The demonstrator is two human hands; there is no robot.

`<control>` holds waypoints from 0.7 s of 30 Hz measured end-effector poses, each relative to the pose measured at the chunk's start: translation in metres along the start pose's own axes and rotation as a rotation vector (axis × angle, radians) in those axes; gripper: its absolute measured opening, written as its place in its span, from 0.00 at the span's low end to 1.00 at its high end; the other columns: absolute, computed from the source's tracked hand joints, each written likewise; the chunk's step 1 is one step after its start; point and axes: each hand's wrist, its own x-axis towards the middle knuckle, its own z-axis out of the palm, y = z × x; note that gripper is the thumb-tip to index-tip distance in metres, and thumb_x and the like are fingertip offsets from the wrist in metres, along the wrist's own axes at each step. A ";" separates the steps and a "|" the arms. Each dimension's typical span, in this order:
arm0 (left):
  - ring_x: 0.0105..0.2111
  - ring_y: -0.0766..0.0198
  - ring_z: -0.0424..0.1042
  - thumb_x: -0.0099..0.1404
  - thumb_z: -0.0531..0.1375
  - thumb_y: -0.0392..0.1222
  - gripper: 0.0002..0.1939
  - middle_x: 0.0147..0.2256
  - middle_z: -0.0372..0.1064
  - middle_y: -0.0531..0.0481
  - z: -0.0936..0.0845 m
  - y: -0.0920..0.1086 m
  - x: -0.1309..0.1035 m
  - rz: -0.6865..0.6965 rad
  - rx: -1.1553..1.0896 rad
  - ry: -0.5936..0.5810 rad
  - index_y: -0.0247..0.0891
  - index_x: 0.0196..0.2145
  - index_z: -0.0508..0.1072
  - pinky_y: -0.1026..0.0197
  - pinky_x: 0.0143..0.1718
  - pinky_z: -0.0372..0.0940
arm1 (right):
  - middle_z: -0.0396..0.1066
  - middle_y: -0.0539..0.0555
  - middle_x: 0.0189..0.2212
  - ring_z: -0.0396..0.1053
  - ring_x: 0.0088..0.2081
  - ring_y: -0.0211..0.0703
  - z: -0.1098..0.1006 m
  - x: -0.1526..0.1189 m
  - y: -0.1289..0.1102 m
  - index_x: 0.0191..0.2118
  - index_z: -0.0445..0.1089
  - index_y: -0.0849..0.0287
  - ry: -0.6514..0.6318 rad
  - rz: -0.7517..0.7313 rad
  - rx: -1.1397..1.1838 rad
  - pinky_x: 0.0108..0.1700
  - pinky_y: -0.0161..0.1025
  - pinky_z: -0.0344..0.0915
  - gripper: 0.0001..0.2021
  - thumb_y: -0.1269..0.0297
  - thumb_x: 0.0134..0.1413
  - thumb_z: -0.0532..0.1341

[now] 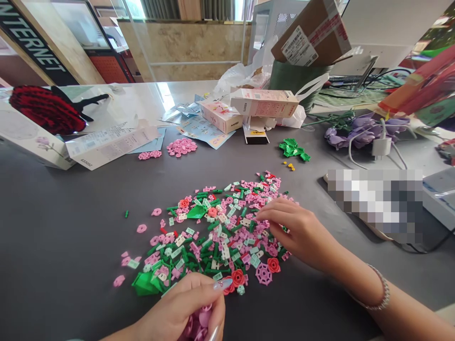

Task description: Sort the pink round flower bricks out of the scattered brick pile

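A wide heap of small toy building bricks, mostly pink, green, white and pale mint with some red, lies on the dark table. My left hand is curled at the heap's near edge, cupping several pink brick pieces; its palm is partly hidden. At the right side of the heap, my right hand reaches down with its fingers apart, the fingertips at the pink bricks. Red rose pieces and a pink web-shaped ring lie between the hands. A green leaf piece is left of my left hand.
Sorted pink pieces, green leaf pieces and yellow bits lie farther back. Behind are opened boxes, a blue instruction sheet and a green bin. Purple flowers and a charger are at right.
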 end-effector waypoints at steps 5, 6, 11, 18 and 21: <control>0.12 0.72 0.45 0.61 0.57 0.57 0.23 0.13 0.51 0.57 0.001 0.001 0.000 0.009 0.004 0.004 0.40 0.16 0.63 0.66 0.11 0.39 | 0.74 0.57 0.35 0.70 0.38 0.46 -0.001 0.000 0.000 0.39 0.72 0.62 -0.007 0.005 0.003 0.38 0.46 0.71 0.12 0.76 0.61 0.50; 0.12 0.72 0.44 0.61 0.57 0.57 0.23 0.13 0.51 0.57 0.001 0.001 0.000 0.012 0.008 0.008 0.40 0.16 0.63 0.66 0.11 0.39 | 0.74 0.57 0.35 0.70 0.38 0.46 -0.001 0.000 -0.001 0.38 0.72 0.62 -0.008 0.005 0.003 0.38 0.46 0.71 0.12 0.76 0.61 0.50; 0.13 0.73 0.43 0.57 0.59 0.59 0.24 0.12 0.51 0.58 0.002 0.005 0.001 -0.003 0.029 0.037 0.40 0.15 0.62 0.66 0.12 0.39 | 0.74 0.56 0.34 0.70 0.37 0.45 -0.001 -0.001 -0.001 0.39 0.72 0.61 -0.010 0.011 0.001 0.39 0.45 0.70 0.13 0.76 0.61 0.50; 0.13 0.73 0.46 0.48 0.65 0.61 0.24 0.12 0.51 0.58 0.005 0.011 -0.002 -0.052 -0.021 0.087 0.39 0.16 0.62 0.68 0.12 0.39 | 0.74 0.57 0.34 0.70 0.38 0.46 -0.001 -0.002 -0.001 0.39 0.73 0.61 -0.009 0.005 0.005 0.38 0.45 0.70 0.13 0.77 0.59 0.51; 0.12 0.74 0.45 0.49 0.65 0.60 0.23 0.12 0.51 0.58 0.006 0.011 -0.002 -0.078 -0.036 0.108 0.40 0.16 0.62 0.68 0.11 0.37 | 0.74 0.57 0.34 0.70 0.38 0.47 -0.001 -0.002 -0.001 0.38 0.72 0.62 -0.004 -0.002 0.006 0.38 0.45 0.70 0.13 0.77 0.59 0.51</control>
